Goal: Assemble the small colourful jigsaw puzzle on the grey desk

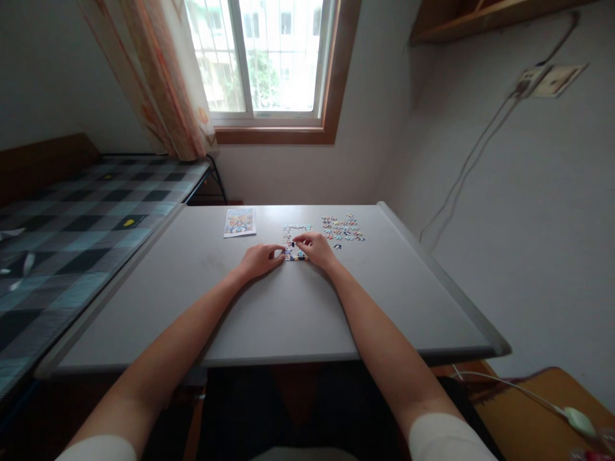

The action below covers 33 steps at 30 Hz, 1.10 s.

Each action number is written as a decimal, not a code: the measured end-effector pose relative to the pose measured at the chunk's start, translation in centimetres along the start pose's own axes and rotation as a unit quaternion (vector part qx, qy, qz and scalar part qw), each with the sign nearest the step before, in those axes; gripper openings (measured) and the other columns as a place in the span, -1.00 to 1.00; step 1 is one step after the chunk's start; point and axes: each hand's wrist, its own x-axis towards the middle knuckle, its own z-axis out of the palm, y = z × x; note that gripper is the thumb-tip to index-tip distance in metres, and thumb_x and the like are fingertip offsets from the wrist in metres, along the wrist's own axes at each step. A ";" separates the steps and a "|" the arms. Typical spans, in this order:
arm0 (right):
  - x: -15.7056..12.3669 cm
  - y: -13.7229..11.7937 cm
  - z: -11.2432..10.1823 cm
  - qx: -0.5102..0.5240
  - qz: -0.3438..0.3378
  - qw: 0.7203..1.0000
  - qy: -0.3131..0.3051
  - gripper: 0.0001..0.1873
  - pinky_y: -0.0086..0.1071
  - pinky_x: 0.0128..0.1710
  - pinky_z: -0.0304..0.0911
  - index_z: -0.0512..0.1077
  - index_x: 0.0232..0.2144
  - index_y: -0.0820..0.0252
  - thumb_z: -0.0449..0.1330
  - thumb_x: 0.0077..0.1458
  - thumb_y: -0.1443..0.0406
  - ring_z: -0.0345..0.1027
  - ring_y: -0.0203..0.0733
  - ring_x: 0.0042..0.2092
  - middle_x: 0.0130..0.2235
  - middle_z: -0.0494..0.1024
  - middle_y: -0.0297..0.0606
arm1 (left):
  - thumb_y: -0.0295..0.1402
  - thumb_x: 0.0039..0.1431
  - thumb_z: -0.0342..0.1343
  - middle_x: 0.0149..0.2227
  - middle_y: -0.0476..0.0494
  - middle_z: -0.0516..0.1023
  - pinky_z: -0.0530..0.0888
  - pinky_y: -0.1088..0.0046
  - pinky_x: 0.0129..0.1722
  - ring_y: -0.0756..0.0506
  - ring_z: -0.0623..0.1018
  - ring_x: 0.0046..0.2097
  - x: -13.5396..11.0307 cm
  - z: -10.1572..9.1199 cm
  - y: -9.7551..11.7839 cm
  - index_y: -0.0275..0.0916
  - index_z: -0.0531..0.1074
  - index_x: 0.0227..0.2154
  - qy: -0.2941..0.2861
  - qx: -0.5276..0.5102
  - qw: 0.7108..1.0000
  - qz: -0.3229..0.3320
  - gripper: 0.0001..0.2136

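On a grey table (269, 314) lies a small partly joined jigsaw puzzle (294, 242). My left hand (259, 259) rests on the table at the puzzle's left edge, fingers curled and fingertips touching the joined pieces. My right hand (314, 248) lies over the puzzle's right side, fingers pinched together on a piece I cannot make out. A heap of several loose puzzle pieces (343, 229) sits just right of my right hand. A colourful reference picture card (239, 222) lies flat to the left of the puzzle.
A bed with a checked blue cover (72, 230) runs along the table's left side. A window (262, 57) and curtain (163, 83) are behind the table. The wall at right carries cables and a socket (548, 80). A wooden stool with a cable (538, 410) stands low right.
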 end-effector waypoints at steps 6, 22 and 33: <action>-0.2 -0.1 -0.4 0.018 -0.003 0.998 -0.053 -0.81 -0.46 -0.33 0.22 0.59 -0.41 0.23 0.17 -0.04 0.42 0.36 -0.31 -0.39 -0.43 0.59 -0.29 | -0.10 0.18 0.06 -0.51 0.00 0.50 0.20 0.51 -0.45 -0.02 0.40 -0.49 0.0 0.1 -0.3 -0.08 0.53 -0.01 0.008 -0.021 1.000 0.020 -0.63; -0.5 -0.5 -0.8 -0.031 0.019 0.994 -0.104 -0.87 -0.42 -0.21 0.23 0.58 -0.43 0.17 0.22 -0.03 0.40 0.40 -0.27 -0.27 -0.37 0.60 -0.31 | -0.12 0.18 0.08 -0.50 -0.01 0.51 0.20 0.51 -0.44 0.01 0.38 -0.49 0.0 0.1 -0.4 -0.07 0.62 -0.18 -0.007 -0.048 0.997 0.054 -0.71; -0.6 -0.5 -0.8 -0.055 0.014 0.993 -0.101 -0.84 -0.41 -0.19 0.21 0.59 -0.41 0.14 0.22 -0.03 0.41 0.40 -0.27 -0.26 -0.35 0.61 -0.32 | -0.09 0.17 0.07 -0.51 -0.02 0.51 0.21 0.51 -0.45 0.00 0.40 -0.47 0.0 0.0 -0.3 -0.07 0.62 -0.18 -0.011 -0.048 0.998 0.044 -0.69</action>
